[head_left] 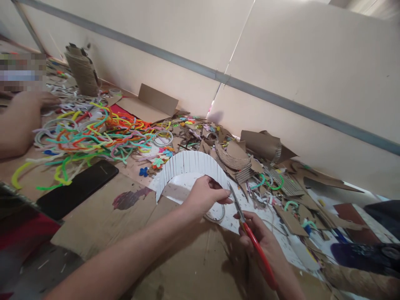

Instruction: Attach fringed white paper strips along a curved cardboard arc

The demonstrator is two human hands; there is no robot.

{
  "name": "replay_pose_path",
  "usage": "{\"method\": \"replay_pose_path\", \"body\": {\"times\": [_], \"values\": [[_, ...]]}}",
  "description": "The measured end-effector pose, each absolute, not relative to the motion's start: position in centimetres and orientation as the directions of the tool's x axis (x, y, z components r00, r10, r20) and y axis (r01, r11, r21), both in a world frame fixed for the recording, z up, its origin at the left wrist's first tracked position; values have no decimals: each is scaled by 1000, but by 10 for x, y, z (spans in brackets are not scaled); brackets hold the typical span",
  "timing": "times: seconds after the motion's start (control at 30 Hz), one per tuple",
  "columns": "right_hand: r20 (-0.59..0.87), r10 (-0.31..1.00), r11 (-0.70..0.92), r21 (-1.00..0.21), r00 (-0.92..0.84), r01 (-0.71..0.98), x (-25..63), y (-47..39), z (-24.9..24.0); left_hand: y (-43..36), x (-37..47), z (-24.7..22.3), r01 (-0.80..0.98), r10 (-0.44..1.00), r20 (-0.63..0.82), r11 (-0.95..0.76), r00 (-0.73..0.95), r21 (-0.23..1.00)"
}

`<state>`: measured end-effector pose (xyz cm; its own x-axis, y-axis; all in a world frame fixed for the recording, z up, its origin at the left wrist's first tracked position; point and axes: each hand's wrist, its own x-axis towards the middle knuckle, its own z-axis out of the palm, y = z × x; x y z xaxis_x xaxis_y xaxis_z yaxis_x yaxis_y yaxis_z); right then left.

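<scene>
A curved white strip (187, 161), slit crosswise into many narrow segments, arches over the middle of the table. My left hand (208, 195) pinches it near its right end, fingers closed behind the strip. In my right hand (254, 233) are red-handled scissors (258, 254), pointing up and away. Their metal blades meet the strip's right end, just beside my left fingertips; whether the blades are parted is hard to see. Below my left hand a tape ring (215, 213) lies on a white sheet (229, 221).
Colourful pipe cleaners (103, 133) heap at the left beside a black phone (78, 187). A twine spool (81, 71) stands behind them. Cardboard scraps (234, 156) pile along the wall and at the right. Another person's hand (34, 102) rests at the far left.
</scene>
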<state>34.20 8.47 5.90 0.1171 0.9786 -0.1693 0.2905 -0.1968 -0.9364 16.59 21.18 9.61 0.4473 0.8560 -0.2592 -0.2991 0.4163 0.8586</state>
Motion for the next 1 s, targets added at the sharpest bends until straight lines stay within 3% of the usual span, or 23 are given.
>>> {"method": "replay_pose_path", "body": {"times": [0.4, 0.63, 1.0], "values": [[-98, 978, -149, -945, 185, 291, 330, 80, 57, 212, 164, 98, -313, 853, -254, 421, 456, 852], [-169, 984, -177, -931, 54, 318, 339, 81, 61, 213, 164, 97, -279, 846, -242, 405, 476, 871], [-181, 968, -219, -946, 172, 239, 328, 78, 62, 214, 161, 96, -296, 835, -242, 424, 495, 856]]}}
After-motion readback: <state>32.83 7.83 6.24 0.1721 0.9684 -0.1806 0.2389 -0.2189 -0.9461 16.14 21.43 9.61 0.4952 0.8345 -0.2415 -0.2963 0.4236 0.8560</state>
